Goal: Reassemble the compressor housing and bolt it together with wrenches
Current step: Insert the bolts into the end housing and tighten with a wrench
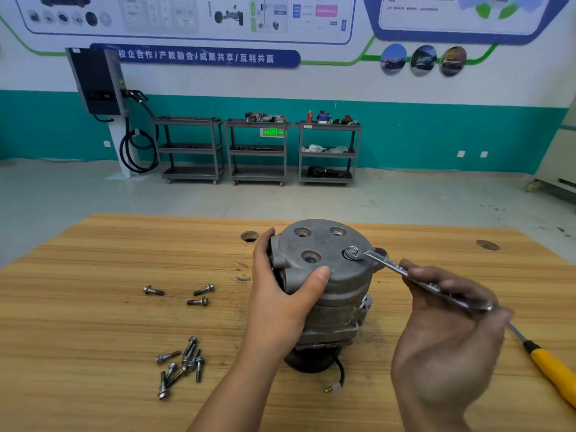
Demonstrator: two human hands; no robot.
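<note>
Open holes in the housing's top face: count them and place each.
3 on the housing: far-left hole, far-right hole, near hole beside the left hand. A fourth seat holds a bolt under the wrench; the left hand may hide others.

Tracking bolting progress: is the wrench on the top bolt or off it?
On. The wrench has its end seated around the bolt head atop the compressor; the right hand grips its handle.

The wooden bench (93, 307) is carrying the compressor (339, 313) standing upright, three bolts (198, 301) lying left of it, a bolt heap (187, 361) nearer, and a yellow-handled screwdriver (551, 372) lying right
</note>
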